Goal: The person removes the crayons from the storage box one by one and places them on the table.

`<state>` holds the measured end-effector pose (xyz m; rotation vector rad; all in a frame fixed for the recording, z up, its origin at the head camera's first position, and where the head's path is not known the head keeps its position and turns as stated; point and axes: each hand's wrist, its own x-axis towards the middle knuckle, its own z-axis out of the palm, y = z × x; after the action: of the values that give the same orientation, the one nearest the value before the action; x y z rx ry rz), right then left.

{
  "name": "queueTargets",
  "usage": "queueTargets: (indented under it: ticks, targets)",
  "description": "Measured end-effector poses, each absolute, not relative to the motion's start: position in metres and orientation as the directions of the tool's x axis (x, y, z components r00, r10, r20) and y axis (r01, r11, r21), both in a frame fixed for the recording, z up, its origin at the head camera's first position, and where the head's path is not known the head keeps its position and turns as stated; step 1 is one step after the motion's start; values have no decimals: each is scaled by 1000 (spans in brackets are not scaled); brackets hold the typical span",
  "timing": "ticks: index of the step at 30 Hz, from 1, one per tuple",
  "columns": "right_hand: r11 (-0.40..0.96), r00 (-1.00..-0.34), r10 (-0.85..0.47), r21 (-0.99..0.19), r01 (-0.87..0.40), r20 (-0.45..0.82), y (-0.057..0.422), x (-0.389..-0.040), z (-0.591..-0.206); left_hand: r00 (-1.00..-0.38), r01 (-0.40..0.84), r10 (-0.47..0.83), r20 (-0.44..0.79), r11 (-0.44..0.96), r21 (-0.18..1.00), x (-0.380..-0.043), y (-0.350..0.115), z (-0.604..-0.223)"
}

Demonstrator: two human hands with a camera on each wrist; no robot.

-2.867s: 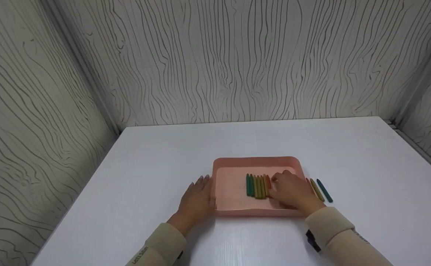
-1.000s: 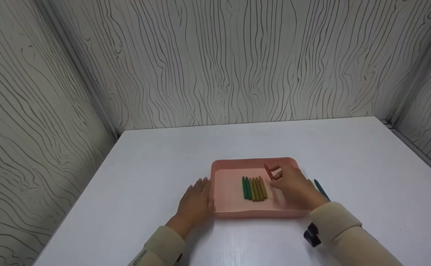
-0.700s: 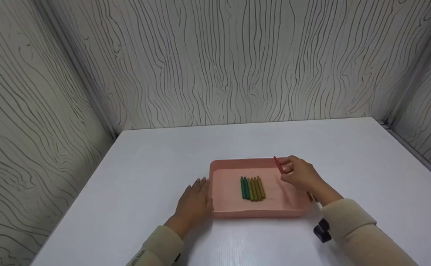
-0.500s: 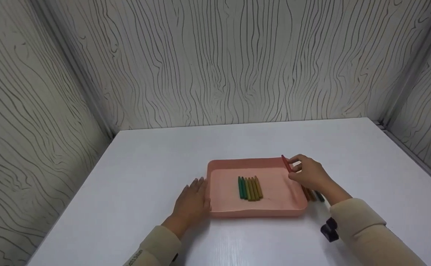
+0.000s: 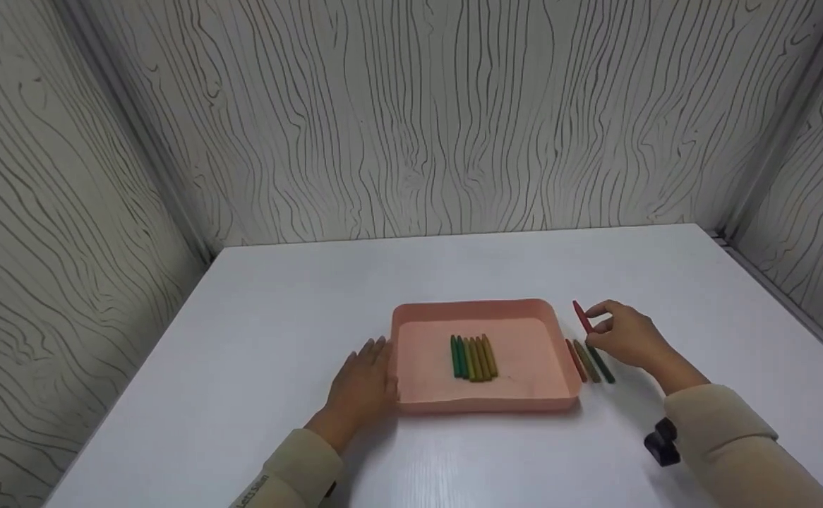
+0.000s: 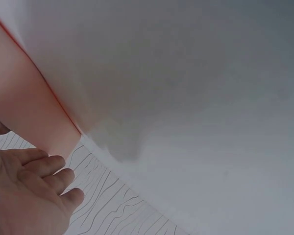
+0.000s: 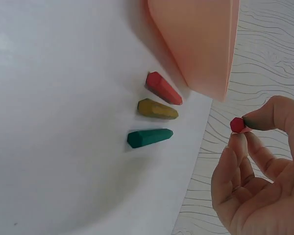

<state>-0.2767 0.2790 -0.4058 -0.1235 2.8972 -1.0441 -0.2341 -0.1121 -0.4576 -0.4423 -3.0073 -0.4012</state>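
Note:
My right hand (image 5: 630, 337) pinches a red crayon (image 5: 581, 317) between thumb and fingertips, up over the table just right of the tray. In the right wrist view the crayon (image 7: 237, 125) shows end-on. Below that hand three crayons lie side by side: a red one (image 7: 163, 88), a mustard one (image 7: 158, 109) and a green one (image 7: 150, 137). A pink tray (image 5: 422, 406) holds a row of several green and mustard crayons (image 5: 473, 358). Against the tray's left side rests my left hand (image 5: 362, 384), fingers extended, holding no crayon.
All of it is on a white table (image 5: 298, 303). Wood-patterned panels (image 5: 411, 120) rise behind it and at both sides. The three loose crayons lie close along the tray's right wall.
My right hand took the red crayon from the right end of the row, lifted it and carried it right, out past the tray's edge. The left hand stays at the tray's side.

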Motion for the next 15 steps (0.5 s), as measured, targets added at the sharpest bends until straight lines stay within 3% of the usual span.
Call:
queueTargets:
  ticks: [15]
  targets:
    - [796,-987,-82,-605,19,-139,305,-270,-425,-959,283,263,110,925,253,-235,-112,-459]
